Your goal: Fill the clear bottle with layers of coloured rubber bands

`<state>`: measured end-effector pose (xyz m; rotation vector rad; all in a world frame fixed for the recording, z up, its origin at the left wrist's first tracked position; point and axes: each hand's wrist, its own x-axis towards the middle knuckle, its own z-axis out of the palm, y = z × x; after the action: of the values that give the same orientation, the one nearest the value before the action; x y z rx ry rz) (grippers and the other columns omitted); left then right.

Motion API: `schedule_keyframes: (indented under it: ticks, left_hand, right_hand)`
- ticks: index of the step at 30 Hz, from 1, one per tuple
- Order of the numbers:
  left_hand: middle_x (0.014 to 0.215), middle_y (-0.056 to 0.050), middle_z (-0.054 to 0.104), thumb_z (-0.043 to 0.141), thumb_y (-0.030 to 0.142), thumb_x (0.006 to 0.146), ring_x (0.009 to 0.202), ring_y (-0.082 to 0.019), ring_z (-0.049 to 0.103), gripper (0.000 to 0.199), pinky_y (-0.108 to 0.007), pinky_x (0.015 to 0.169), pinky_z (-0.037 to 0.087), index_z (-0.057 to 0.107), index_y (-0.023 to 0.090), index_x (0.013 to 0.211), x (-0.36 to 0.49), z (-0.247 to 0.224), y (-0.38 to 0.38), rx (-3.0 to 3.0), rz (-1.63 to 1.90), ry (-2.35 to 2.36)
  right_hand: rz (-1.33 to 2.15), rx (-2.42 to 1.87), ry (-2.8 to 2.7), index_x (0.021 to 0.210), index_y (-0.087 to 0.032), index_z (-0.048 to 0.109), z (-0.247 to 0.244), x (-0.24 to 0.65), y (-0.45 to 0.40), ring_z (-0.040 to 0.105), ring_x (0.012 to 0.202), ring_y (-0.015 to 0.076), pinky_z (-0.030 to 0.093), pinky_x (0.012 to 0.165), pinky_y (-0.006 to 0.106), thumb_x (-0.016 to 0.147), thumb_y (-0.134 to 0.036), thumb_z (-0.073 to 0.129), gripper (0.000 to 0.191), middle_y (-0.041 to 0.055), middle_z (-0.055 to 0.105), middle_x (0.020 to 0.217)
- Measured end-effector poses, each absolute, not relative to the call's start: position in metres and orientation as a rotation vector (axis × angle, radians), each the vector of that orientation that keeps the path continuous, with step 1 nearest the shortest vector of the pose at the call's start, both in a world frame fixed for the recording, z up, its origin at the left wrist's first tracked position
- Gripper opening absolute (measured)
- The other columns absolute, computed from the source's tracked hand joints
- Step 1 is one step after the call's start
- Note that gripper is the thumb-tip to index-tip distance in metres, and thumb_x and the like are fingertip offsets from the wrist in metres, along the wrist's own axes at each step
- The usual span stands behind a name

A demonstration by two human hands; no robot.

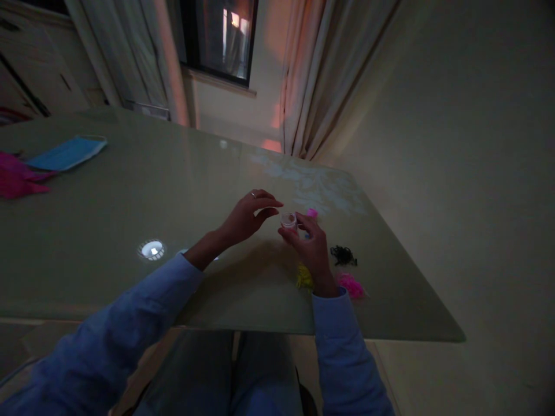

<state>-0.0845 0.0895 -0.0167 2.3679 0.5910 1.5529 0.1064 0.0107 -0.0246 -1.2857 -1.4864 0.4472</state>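
The right hand has its thumb and fingers closed on a small clear jar, gripping its side with the mouth facing up. The left hand is just beside the jar, thumb and fingers partly spread with a narrow gap between their tips and nothing visible in them; a ring sits on one finger. Just beyond the right hand's fingers is a pink piece, and a bit of blue shows, mostly hidden by that hand. Right of its wrist lie a black bundle and, nearer the body, a pink bundle; a yellow bundle lies just left of the wrist. Well to the left of both hands, on the same table, are a blue mask and a crumpled magenta thing. Past the hands, beyond the table, stand curtains and a window.
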Motion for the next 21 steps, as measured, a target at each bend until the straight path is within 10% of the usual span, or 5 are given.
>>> schedule_keyframes:
  ticks: [14, 21]
  left_hand:
    - [0.104, -0.01, 0.072, 0.064, 0.046, 0.096, 0.096, -0.02, 0.066, 0.032, -0.034, 0.082, 0.054, 0.072, 0.018, 0.109, -0.085, -0.013, 0.081, 2.268, 1.313, 0.597]
    - [0.138, -0.016, 0.059, 0.086, 0.049, 0.071, 0.121, -0.029, 0.061, 0.094, -0.042, 0.091, 0.054, 0.041, 0.024, 0.15, -0.081, -0.023, 0.072, 2.012, 0.982, 0.602]
  right_hand:
    - [0.902, -1.112, -1.137, 0.107, -0.024, 0.075, -0.023, 0.105, 0.013, 0.073, 0.108, 0.0263, 0.056, 0.102, 0.046, 0.069, -0.047, 0.087, 0.046, 0.0062, 0.079, 0.112]
    - [0.911, -1.119, -1.233, 0.11, -0.027, 0.077, -0.017, 0.106, 0.008, 0.072, 0.11, 0.0272, 0.055, 0.102, 0.046, 0.073, -0.047, 0.084, 0.042, 0.0046, 0.078, 0.116]
